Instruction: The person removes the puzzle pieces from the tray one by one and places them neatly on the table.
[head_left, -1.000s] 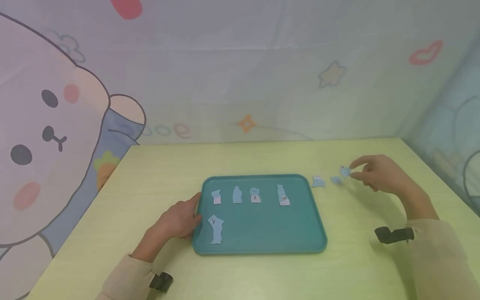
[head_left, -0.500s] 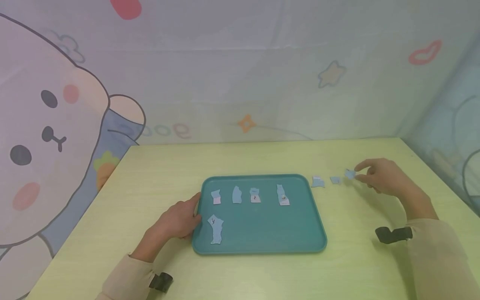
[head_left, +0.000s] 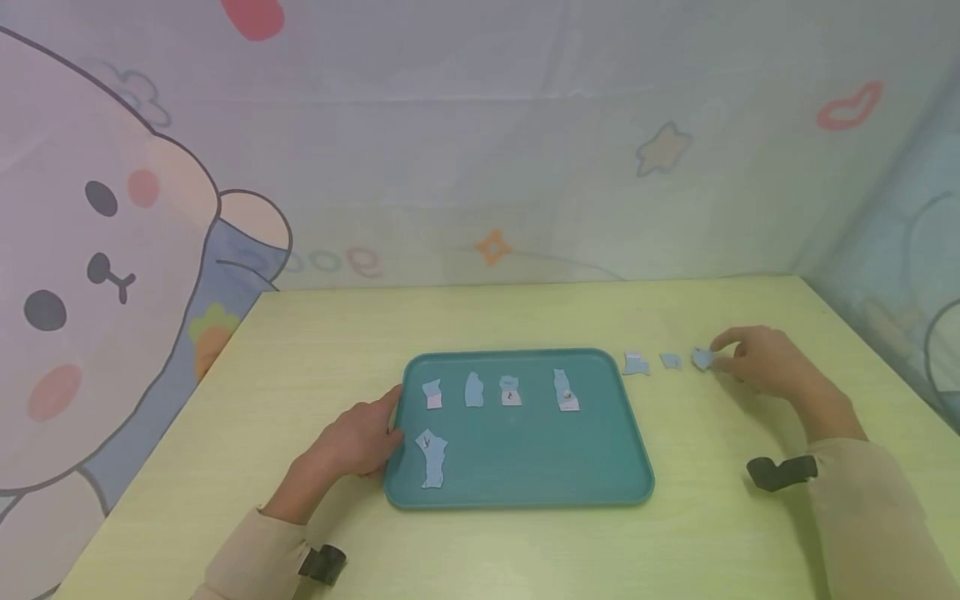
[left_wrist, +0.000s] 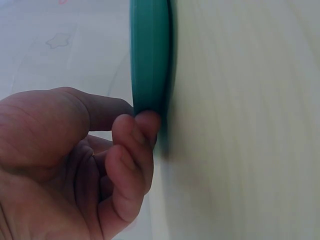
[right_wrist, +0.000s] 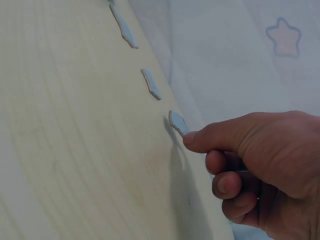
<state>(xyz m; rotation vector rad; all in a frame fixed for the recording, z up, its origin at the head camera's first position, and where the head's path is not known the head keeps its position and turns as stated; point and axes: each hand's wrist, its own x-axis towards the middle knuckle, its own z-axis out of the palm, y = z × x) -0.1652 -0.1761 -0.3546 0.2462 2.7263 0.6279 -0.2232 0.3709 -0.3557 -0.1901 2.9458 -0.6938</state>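
The left sleeve (head_left: 251, 554) and right sleeve (head_left: 873, 517) match: plain beige cloth, long, a little loose, ending at the wrist with a few soft creases. A stubby black block (head_left: 326, 565) juts from the left one's inner edge. On the right, I see a black piece (head_left: 782, 473), angular and notched along its top. Left hand (head_left: 362, 437) and right hand (head_left: 763, 362) are gloveless.

Your head view is evenly lit but hazy, with washed-out colours; the printed marks on the light-blue pieces (head_left: 474, 389) are too soft to read. A soft shadow lies on the table (head_left: 517, 550) beside your right sleeve (head_left: 873, 508). Both wrist views are dimmer and greyer. You see a long, diffuse shadow near your right hand (right_wrist: 272, 165), and dark shading along the tray (left_wrist: 150, 55) edge.
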